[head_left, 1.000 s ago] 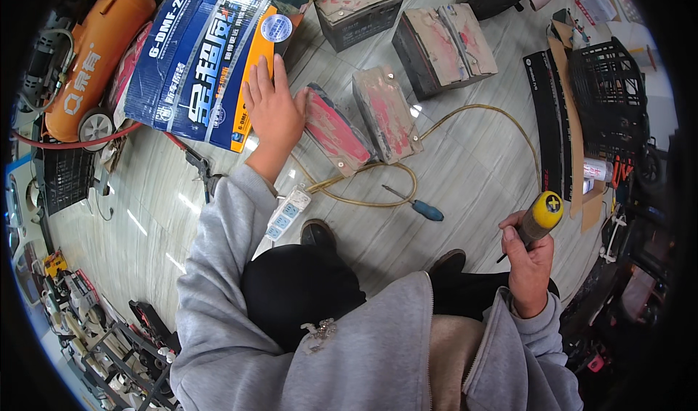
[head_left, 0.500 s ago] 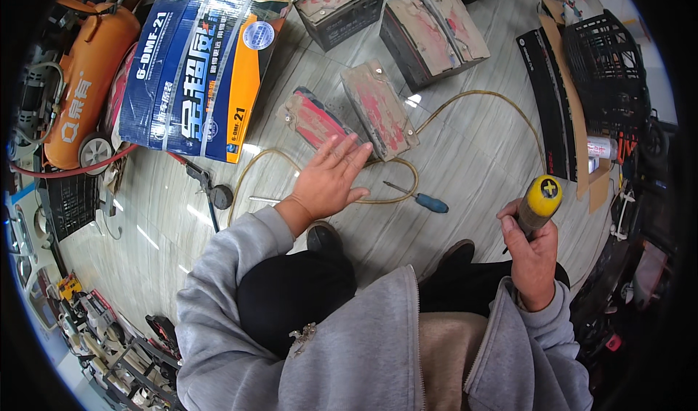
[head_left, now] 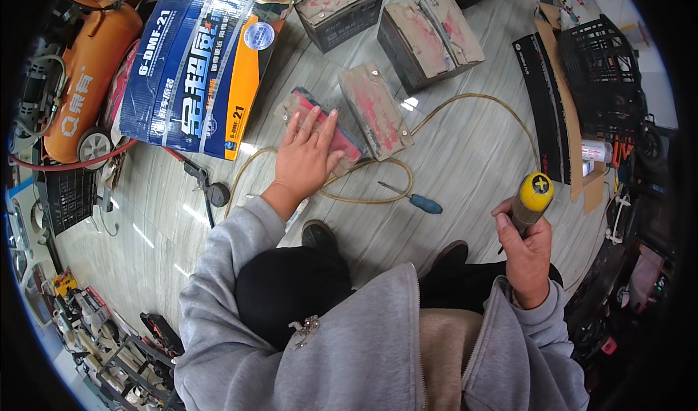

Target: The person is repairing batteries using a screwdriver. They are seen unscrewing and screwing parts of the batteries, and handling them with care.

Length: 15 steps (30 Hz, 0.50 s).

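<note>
My left hand (head_left: 308, 153) lies flat, fingers outstretched, over the top of a dusty battery with a red lid (head_left: 345, 146), and hides part of it. Right beside that one stands a second dusty red-topped battery (head_left: 376, 113). In my right hand (head_left: 528, 257) I grip a screwdriver with a yellow and dark handle (head_left: 534, 194); its handle end points up, and little of the shaft shows. A smaller screwdriver with a blue handle (head_left: 424, 204) rests on the floor in front of the batteries, close to a loop of yellowish hose (head_left: 367, 198).
Farther off stand more dusty batteries (head_left: 342, 25). At the left are a large blue carton (head_left: 167, 84), an orange air tank (head_left: 94, 84) and a tyre inflator gauge (head_left: 218, 194). A cardboard piece (head_left: 563, 113) and a black plastic crate (head_left: 603, 76) are at the right.
My left hand has moved left and a little farther away across the battery lid, baring its near right end. My right hand still grips the yellow screwdriver, almost unmoved.
</note>
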{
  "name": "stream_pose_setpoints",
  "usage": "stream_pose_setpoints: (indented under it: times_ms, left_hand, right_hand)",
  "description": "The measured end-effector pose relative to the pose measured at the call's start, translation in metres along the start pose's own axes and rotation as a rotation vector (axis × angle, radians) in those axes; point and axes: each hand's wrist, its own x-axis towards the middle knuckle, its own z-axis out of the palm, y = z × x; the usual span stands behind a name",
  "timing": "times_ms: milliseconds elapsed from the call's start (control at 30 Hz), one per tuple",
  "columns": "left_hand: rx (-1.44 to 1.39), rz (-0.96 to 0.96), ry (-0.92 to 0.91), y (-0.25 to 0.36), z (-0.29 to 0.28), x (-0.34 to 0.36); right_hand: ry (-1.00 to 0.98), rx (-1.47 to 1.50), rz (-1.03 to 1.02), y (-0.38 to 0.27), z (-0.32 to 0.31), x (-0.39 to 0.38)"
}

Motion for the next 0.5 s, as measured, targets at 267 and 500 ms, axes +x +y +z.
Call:
stream_pose_setpoints:
  times_ms: [267,500]
  left_hand:
    - [-0.068,0.019,0.027,0.0016,0.0014,-0.0015]
    - [-0.182,-0.060,0.258,-0.0058,0.0020,-0.0021]
  right_hand:
    - [0.015,-0.014,-0.016,-0.0009,0.0010,-0.0040]
    - [0.027,-0.010,-0.033,0.0007,0.0003,-0.0061]
